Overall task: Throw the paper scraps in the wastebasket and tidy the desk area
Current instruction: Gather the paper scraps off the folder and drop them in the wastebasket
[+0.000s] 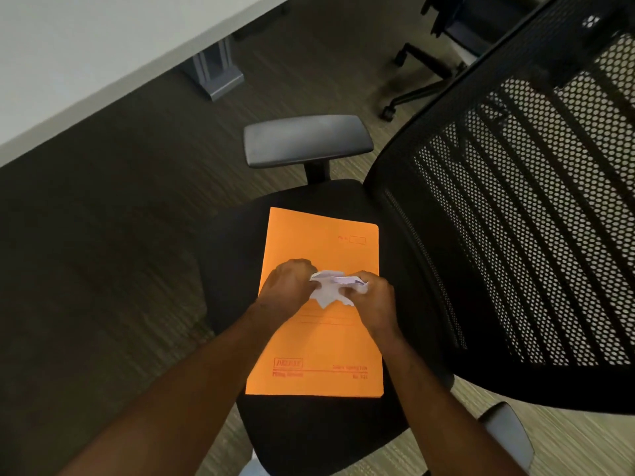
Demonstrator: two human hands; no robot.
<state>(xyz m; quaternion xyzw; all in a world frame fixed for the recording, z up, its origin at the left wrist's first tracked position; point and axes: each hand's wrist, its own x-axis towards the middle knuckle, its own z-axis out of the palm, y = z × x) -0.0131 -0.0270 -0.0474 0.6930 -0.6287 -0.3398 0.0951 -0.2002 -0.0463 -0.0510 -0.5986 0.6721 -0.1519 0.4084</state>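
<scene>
A crumpled white paper scrap (329, 287) sits between both of my hands, just above an orange file folder (319, 352). My left hand (288, 286) grips its left side with curled fingers. My right hand (372, 298) pinches its right side. The folder lies flat on the black seat (309, 427) of an office chair. No wastebasket is in view.
The chair's black mesh backrest (522, 214) rises on the right, with a grey armrest (307, 140) beyond the folder and another (508, 434) at the lower right. A white desk (86, 56) with a grey leg (214, 68) stands at the upper left. Another chair's wheeled base (417, 80) is on the carpet at the top.
</scene>
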